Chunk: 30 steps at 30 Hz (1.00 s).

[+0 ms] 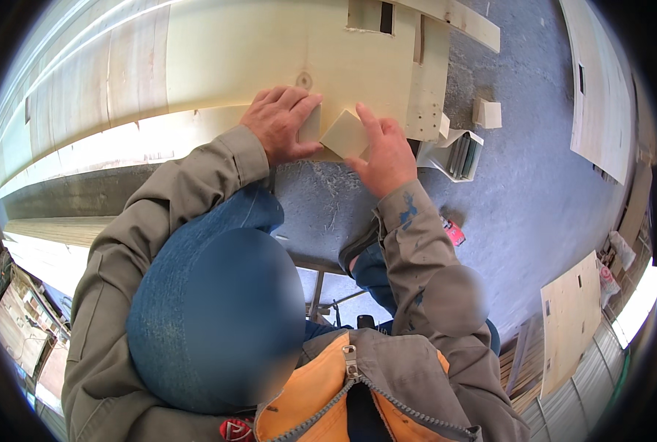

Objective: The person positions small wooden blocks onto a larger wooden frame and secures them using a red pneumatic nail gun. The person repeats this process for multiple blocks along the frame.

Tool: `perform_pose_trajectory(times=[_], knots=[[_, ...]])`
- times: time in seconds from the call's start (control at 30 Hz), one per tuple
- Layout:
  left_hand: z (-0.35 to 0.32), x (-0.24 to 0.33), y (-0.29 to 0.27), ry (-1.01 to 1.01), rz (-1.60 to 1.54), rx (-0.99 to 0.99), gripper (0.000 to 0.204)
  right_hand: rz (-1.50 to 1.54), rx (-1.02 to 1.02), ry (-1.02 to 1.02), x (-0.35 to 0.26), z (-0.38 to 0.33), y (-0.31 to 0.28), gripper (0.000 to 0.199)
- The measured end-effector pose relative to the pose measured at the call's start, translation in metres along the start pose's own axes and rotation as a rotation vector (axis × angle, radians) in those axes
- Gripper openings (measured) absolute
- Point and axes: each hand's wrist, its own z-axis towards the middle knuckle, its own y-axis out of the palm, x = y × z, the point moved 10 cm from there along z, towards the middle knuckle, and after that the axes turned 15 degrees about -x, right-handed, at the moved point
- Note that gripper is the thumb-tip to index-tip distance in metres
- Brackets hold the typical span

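My left hand (280,121) rests on the lower edge of a large pale wooden panel (269,51), its thumb and fingers closed around a small wooden block (311,127). My right hand (383,151) holds a second, square wooden block (344,135) against the panel's edge, index finger stretched along the block's side. The two blocks sit side by side, touching or nearly so. Both forearms wear grey-green sleeves, and my knees in blue jeans are raised below them.
A loose wooden block (488,113) and a small open box of flat pieces (457,153) lie on the grey concrete floor to the right. Plywood sheets (570,317) lean at the right. A rectangular cut-out (370,15) opens in the panel above my hands.
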Motion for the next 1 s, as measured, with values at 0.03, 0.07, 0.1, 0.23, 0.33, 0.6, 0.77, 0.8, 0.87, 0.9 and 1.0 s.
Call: perform_pose_trajectory(times=[0.03, 0.07, 0.1, 0.23, 0.33, 0.6, 0.77, 0.8, 0.87, 0.9, 1.0], knots=[[0.0, 0.0, 0.0, 0.008, -0.008, 0.004, 0.089, -0.014, -0.016, 0.026, 0.0, -0.001, 0.003, 0.095], [0.0, 0.0, 0.001, 0.016, -0.007, 0.01, 0.089, -0.027, -0.033, 0.052, 0.001, -0.002, 0.005, 0.095], [-0.001, 0.0, 0.001, 0.023, -0.008, 0.016, 0.089, -0.009, -0.009, 0.064, 0.003, -0.003, 0.005, 0.093], [-0.001, 0.0, 0.0, 0.026, 0.006, 0.023, 0.088, 0.061, 0.11, 0.159, 0.025, -0.007, 0.015, 0.086], [0.0, -0.001, 0.002, 0.026, 0.0, 0.016, 0.087, 0.102, 0.162, 0.228, 0.036, -0.009, 0.019, 0.081], [0.0, -0.001, 0.001, 0.014, -0.001, 0.008, 0.086, 0.097, 0.12, -0.007, 0.019, -0.014, -0.005, 0.09], [0.001, -0.002, 0.004, 0.007, -0.01, -0.021, 0.087, -0.096, -0.052, -0.143, -0.001, 0.0, 0.002, 0.093], [0.001, -0.003, 0.003, 0.004, -0.01, -0.026, 0.088, -0.077, -0.04, -0.133, 0.001, 0.004, 0.002, 0.091], [0.0, -0.003, 0.002, 0.001, -0.011, -0.027, 0.088, -0.041, -0.018, -0.111, 0.005, 0.011, 0.004, 0.087], [0.001, -0.002, 0.002, 0.003, -0.015, -0.025, 0.089, -0.013, 0.007, -0.092, 0.006, 0.012, 0.001, 0.086], [0.0, -0.003, 0.001, -0.008, -0.016, -0.025, 0.09, 0.04, 0.083, -0.071, 0.005, 0.015, -0.005, 0.083]])
